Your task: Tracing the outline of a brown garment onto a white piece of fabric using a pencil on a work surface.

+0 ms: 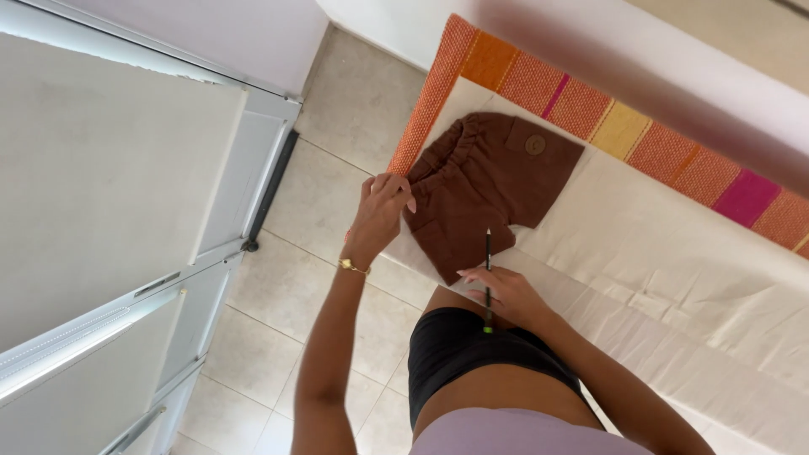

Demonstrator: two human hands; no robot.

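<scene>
While the tiled floor (pixel 337 177) and the pale sliding door (pixel 109 194) fill the left of the room, the work sits further right, on a table (pixel 674 278) covered with white fabric.

Her left hand (pixel 381 211), a gold bracelet (pixel 354 267) at its wrist, reaches to the table's near edge and rests curled on the waistband side of a pair of small brown shorts (pixel 484 181); the fingers press or pinch the cloth, though I cannot tell whether they grip it or only hold it flat.

Those shorts lie spread out close to the table's corner, just inside the orange-and-pink striped woven cloth (pixel 607 118) that borders the far edge. They look light, soft and limp, with a gathered elastic waist and a round patch on one pocket. I would judge they slide and wrinkle easily on the white fabric, so the waistband or a hem is the surest place to hold.

Her right hand (pixel 506 295) is loosely closed around a dark pencil (pixel 488 278), whose tip rests on the lower leg hem.
</scene>
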